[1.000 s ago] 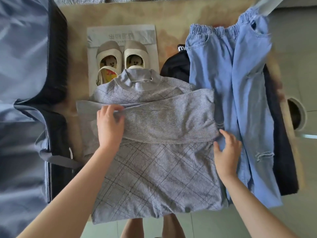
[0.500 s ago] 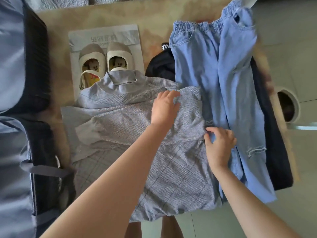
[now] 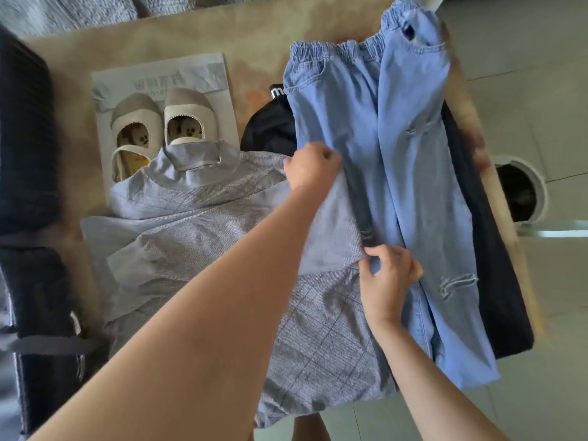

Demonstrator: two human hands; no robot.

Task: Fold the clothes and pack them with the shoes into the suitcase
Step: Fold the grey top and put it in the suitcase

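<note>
Head view: my left hand [image 3: 313, 167] and right hand [image 3: 389, 275] both pinch the right edge of the grey checked knit sweater [image 3: 197, 218], flat on the tan desk [image 3: 254, 36]. I'd draw that edge inward evenly, keeping the crease straight.

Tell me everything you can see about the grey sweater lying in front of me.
The grey knitted sweater has a high ribbed collar and a faint diagonal check. It lies flat on the tan table, collar away from the person, one sleeve folded across the chest. The collar overlaps the heels of the beige shoes. One side meets the light blue jeans, where the left hand and right hand both grip its fabric.
</note>
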